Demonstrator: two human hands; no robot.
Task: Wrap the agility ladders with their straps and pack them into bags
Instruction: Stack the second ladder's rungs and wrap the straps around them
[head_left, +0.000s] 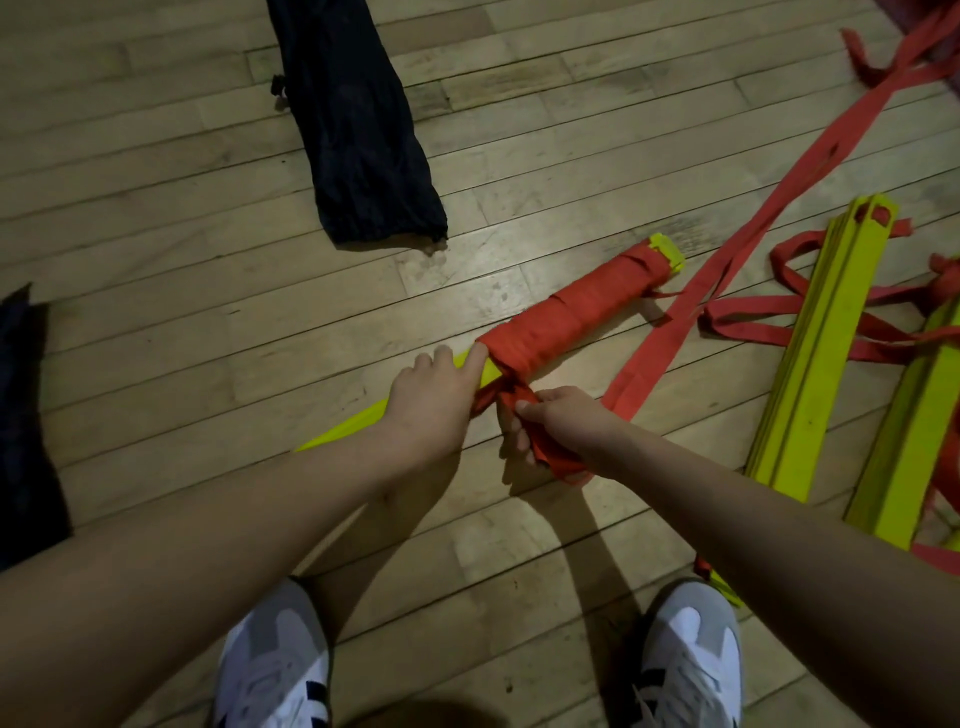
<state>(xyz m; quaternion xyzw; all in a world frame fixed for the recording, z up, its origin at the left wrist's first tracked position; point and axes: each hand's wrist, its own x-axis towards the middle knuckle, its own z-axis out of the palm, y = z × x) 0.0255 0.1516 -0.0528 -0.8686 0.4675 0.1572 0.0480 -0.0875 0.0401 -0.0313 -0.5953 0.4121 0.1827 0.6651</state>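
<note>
Half the ladder bundle (571, 306) is wrapped; our right hand (563, 423) grips the strap (540, 447), our left hand (431, 400) seemingly pins the bundle; slack could unwind it.

Left fingers (480, 358) conceal the yellow rung bundle (343, 427) beneath them. Right fingers (517, 434) curl under the red strap (550, 460), tips unseen. Far left of both, a dark bag (26, 426) is cut by the frame edge.

No text, label, brand name, number or sign can be read anywhere in the view. The white and grey sports shoes (688, 660) at six o'clock carry only dark stripes, and those form no legible letters or logo.
</note>
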